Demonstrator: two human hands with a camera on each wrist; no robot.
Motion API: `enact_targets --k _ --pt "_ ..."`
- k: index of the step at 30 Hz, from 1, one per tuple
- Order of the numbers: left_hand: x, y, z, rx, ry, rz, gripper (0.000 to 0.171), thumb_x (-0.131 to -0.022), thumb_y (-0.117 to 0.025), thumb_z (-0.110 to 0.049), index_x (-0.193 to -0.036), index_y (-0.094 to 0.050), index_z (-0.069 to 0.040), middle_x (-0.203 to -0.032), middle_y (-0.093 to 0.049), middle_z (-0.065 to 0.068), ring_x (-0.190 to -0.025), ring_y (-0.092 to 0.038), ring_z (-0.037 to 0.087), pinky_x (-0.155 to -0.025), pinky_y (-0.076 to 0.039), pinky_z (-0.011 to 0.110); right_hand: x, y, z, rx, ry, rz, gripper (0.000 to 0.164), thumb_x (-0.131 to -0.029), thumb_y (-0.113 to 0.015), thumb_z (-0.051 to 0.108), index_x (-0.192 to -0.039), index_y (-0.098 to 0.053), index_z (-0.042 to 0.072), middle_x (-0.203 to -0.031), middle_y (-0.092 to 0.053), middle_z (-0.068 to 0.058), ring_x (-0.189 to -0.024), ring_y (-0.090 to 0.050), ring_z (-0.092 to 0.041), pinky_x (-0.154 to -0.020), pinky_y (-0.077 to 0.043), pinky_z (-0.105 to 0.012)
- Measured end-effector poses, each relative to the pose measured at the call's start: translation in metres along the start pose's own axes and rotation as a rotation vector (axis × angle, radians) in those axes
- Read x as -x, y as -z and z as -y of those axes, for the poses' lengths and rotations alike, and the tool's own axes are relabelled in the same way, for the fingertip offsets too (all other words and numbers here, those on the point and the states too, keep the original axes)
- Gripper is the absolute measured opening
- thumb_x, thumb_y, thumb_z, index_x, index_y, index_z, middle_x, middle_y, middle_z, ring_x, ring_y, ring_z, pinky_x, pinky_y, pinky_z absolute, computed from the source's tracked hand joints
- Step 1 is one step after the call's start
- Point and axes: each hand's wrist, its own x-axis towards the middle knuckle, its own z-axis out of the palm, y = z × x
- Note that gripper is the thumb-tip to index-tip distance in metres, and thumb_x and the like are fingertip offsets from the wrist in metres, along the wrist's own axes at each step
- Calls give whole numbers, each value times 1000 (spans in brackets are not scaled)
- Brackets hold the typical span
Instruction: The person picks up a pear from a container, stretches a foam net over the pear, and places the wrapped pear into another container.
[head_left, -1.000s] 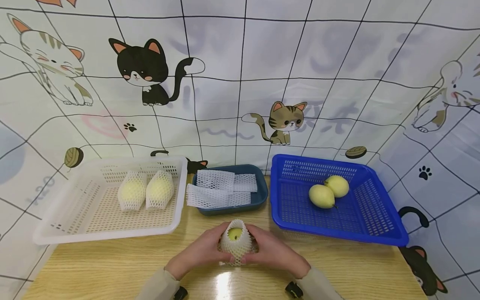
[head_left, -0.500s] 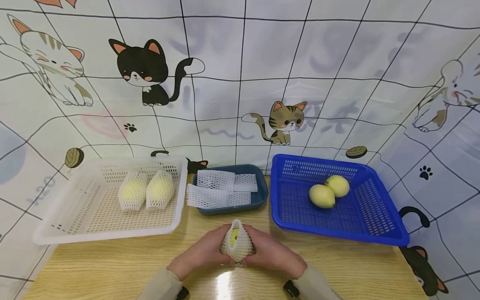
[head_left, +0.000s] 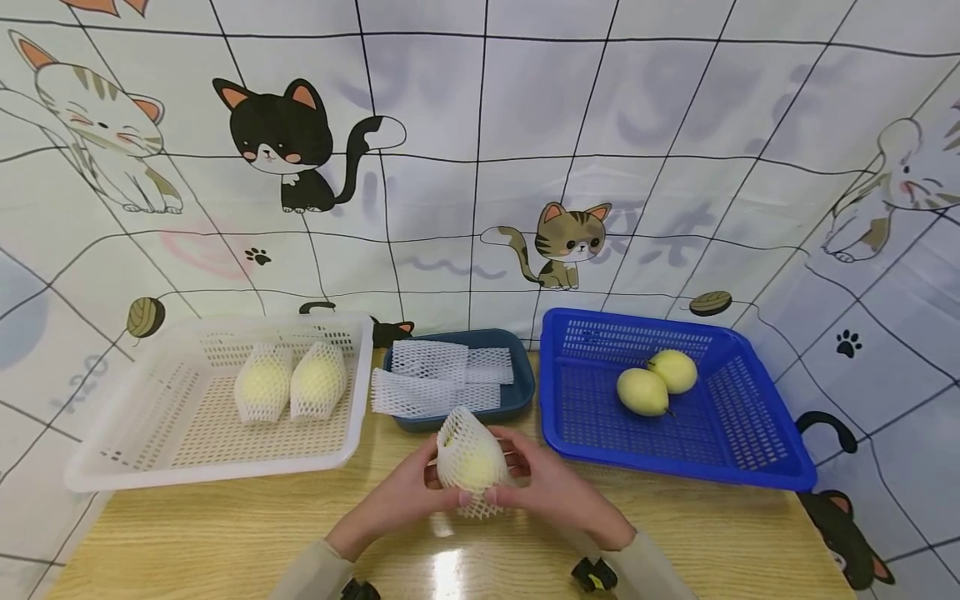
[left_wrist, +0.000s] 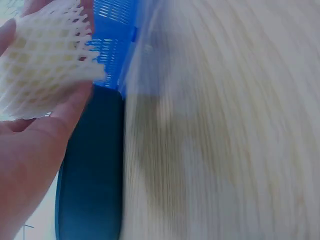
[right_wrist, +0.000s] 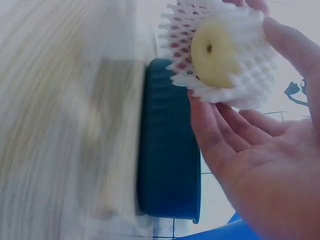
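Here, netted pear [head_left: 476,462]: between left hand [head_left: 412,489] and right hand [head_left: 546,485], fingers gripping it.
White basket [head_left: 217,477]: two netted pears [head_left: 264,385].
Teal tray [head_left: 521,392]: foam nets [head_left: 435,393].
Blue basket [head_left: 592,429]: two bare pears [head_left: 642,392].

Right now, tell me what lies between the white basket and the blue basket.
A dark teal tray with white foam net sleeves in it; the head view shows this.

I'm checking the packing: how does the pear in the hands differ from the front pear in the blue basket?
The held pear wears a foam net; the front pear is bare. Left hand and right hand grip the held pear; the front pear lies in the blue basket. Both look pale yellow.
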Motion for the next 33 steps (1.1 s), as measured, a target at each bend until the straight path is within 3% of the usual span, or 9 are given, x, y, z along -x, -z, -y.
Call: enact_targets --k 7,11,17,24,28,33 --pt "3 -1 -6 66 27 -93 78 -99 -70 -22 -159 -25 1 -141 -53 20 -121 -60 23 -96 -54 31 2 0 3 -169 25 -63 67 -97 -75 22 -153 -42 5 -146 -51 -18 -122 -61 -31 -96 -54 -33" --pt "2 -3 -5 158 33 -132 73 -104 -61 -24 -159 -22 4 -141 -55 20 -119 -61 18 -98 -52 33 4 -3 5 -199 28 -123 53 -97 -75 19 -140 -50 3 -138 -55 -20 -114 -66 -30 -89 -58 -33" --pt "-3 -10 0 277 11 -196 68 -106 -57 -22 -156 -23 9 -135 -57 17 -115 -62 16 -98 -52 33 3 -10 6 -144 38 -240 36 -94 -78 18 -117 -57 0 -114 -65 -16 -102 -70 -24 -85 -59 -31" --pt "-8 -23 -1 427 18 -212 65 -109 -53 -27 -155 -21 7 -134 -54 14 -118 -60 16 -99 -52 32 0 -15 10 -62 49 -324 23 -95 -77 18 -109 -64 6 -104 -68 -7 -92 -69 -16 -80 -59 -29" --pt "-10 -27 -2 466 12 -246 65 -109 -52 -24 -157 -17 3 -135 -54 14 -117 -60 15 -98 -52 29 -1 -14 11 -48 34 -346 19 -95 -77 19 -107 -66 8 -99 -68 -4 -87 -67 -15 -77 -58 -27" --pt "-12 -28 -1 506 -4 -300 65 -109 -51 -24 -158 -16 0 -135 -53 13 -115 -61 14 -97 -53 29 0 -15 11 -22 81 -327 19 -96 -76 18 -106 -67 4 -95 -68 -5 -84 -66 -12 -75 -58 -27"
